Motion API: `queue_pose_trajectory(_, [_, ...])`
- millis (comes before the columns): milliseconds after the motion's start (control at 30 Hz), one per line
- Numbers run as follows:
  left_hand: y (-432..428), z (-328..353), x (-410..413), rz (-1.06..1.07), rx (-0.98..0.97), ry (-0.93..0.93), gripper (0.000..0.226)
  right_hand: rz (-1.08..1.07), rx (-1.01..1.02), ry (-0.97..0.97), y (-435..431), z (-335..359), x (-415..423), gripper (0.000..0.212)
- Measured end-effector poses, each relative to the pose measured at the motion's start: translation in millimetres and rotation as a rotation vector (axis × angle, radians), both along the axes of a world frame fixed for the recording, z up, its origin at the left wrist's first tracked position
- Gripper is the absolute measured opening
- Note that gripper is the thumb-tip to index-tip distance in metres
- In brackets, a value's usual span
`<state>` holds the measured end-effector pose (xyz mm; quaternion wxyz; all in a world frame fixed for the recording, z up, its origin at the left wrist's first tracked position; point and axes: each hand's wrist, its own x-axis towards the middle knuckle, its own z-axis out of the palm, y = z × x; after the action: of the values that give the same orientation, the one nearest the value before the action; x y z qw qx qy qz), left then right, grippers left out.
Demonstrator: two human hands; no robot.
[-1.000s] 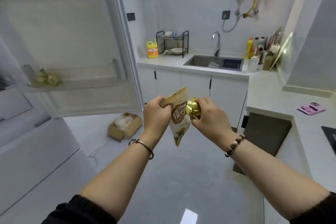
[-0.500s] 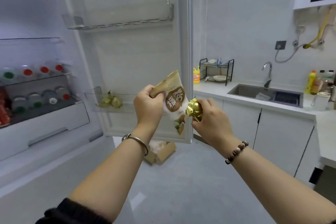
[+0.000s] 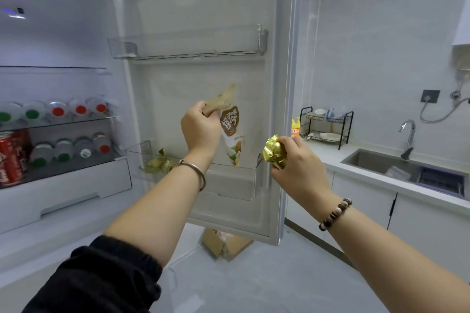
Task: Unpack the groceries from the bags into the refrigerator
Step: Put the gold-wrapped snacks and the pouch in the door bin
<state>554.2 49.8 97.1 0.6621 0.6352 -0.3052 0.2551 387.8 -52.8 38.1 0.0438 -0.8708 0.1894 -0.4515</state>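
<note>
The refrigerator door (image 3: 203, 7) stands open, and the person holds both arms up in front of it. The left hand (image 3: 201, 124) has its fingers curled round the top corner of a tan snack pouch (image 3: 232, 132), which hangs tilted against the door's inner face. The pouch's lower tip is down at the rim of the lower door bin (image 3: 234, 183); I cannot tell whether it touches. The right hand (image 3: 300, 165) is closed round a crumpled gold foil packet (image 3: 274, 151), held just off the door's outer edge and apart from the pouch. More gold-green wrapped pieces (image 3: 156, 164) lie at the left end of that lower bin. Inside the refrigerator, capped bottles (image 3: 58, 110) lie in rows on two shelves, with a red can (image 3: 11, 157) at the far left. A cardboard box (image 3: 223, 244) sits on the floor under the door. To the right, the bench (image 3: 328, 157) carries a black dish rack (image 3: 325, 124) and a sink (image 3: 376, 162).
</note>
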Motion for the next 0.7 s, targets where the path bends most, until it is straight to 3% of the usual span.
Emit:
queue_pose_trajectory(500, [-33,-8,25,0.051,0.124,-0.076,0.024,-0.002,0.034,0.045,-34,-17,22,0.043])
queue_pose_trajectory(700, [-42,-29,12,0.019,0.264,-0.147,0.027,-0.016,0.044,0.074,-39,-24,24,0.043])
